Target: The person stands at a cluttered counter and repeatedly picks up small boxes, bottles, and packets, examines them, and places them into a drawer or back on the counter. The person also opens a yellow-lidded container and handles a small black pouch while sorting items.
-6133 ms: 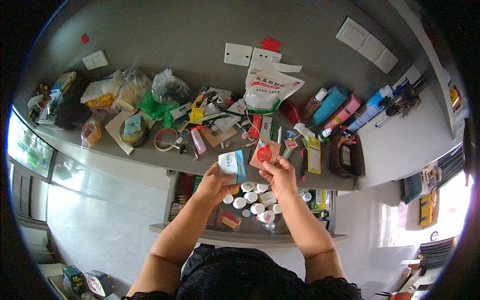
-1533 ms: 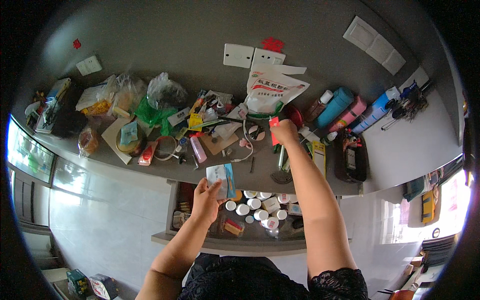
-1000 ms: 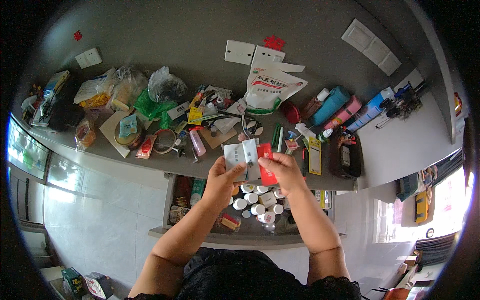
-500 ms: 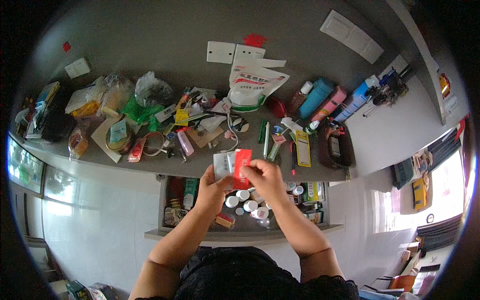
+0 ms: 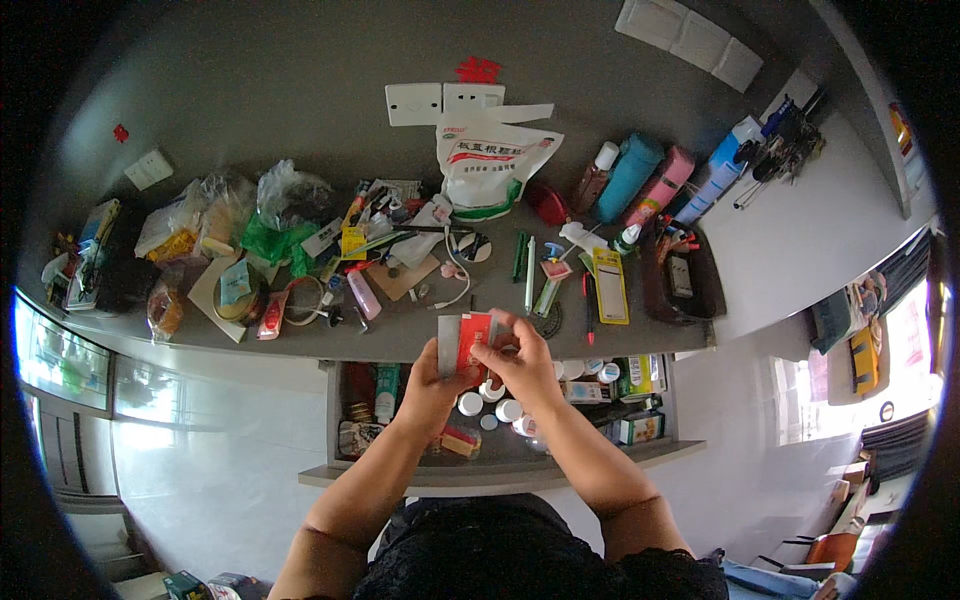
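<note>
Above the open drawer (image 5: 560, 478), both my hands meet over small flat packets. My left hand (image 5: 428, 395) is closed on a silver-grey packet (image 5: 448, 345), thumb across its lower part. My right hand (image 5: 528, 370) pinches a red packet (image 5: 474, 332), which overlaps the grey one in front. A strip of grey shows behind the red packet's right side; whether it is part of the same packet I cannot tell. Below the hands, several white-capped bottles (image 5: 508, 411) stand in the drawer, beside a green tube (image 5: 386, 392) and a small red-and-yellow box (image 5: 460, 442).
On the desk (image 5: 420, 335) behind are a white pouch (image 5: 495, 170), a pink bottle (image 5: 363, 295), a white cable (image 5: 447, 265), a yellow-framed card (image 5: 611, 287) and a dark basket (image 5: 683, 285). Plastic bags (image 5: 290, 200) lie to the left, pencil cases (image 5: 632, 178) to the right.
The red packet has shifted left over the grey one, covering more of it, and my right hand now wraps closer around the packets. The view has shifted slightly.
</note>
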